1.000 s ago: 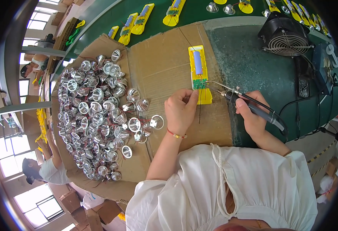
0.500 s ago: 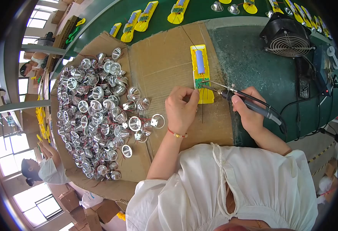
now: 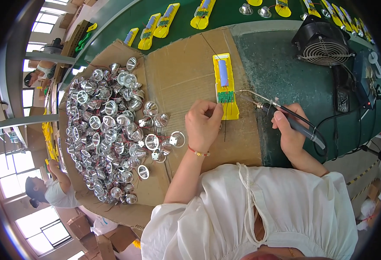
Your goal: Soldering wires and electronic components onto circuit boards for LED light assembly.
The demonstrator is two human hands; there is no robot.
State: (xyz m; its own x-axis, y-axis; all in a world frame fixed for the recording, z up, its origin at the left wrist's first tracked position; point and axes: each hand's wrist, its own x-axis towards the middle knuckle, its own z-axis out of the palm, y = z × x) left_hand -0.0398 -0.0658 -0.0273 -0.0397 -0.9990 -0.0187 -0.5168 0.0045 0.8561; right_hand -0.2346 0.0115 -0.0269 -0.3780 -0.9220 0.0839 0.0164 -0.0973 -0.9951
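Note:
In front of me a yellow plastic housing (image 3: pixel 231 114) lies lengthwise on cardboard. It holds a blue cylindrical battery (image 3: pixel 223 73) and, below that, a small green circuit board (image 3: pixel 226 97) with thin wires. My left hand (image 3: pixel 204 125) is at the housing's lower left edge, thumb and forefinger pinched beside the board; what they grip is hidden. My right hand (image 3: pixel 289 135) is closed around the dark handle of a soldering iron (image 3: pixel 302 127). A thin bent metal tube (image 3: pixel 252 92) runs alongside its tip. Both tube and tip are right of the board, apart from it.
A heap of silver reflector cups (image 3: pixel 108 119) with wires fills a cardboard tray (image 3: pixel 156 186) at left. Along the far edge lie more yellow housings (image 3: pixel 166 21). A black fan (image 3: pixel 325 47) stands far right, near cables and a soldering station (image 3: pixel 364 80). Other people sit at left.
The soldering iron in my right hand has drawn back to the right, off the circuit board. The yellow housing has shifted slightly left and nearer. My left hand stays almost in place.

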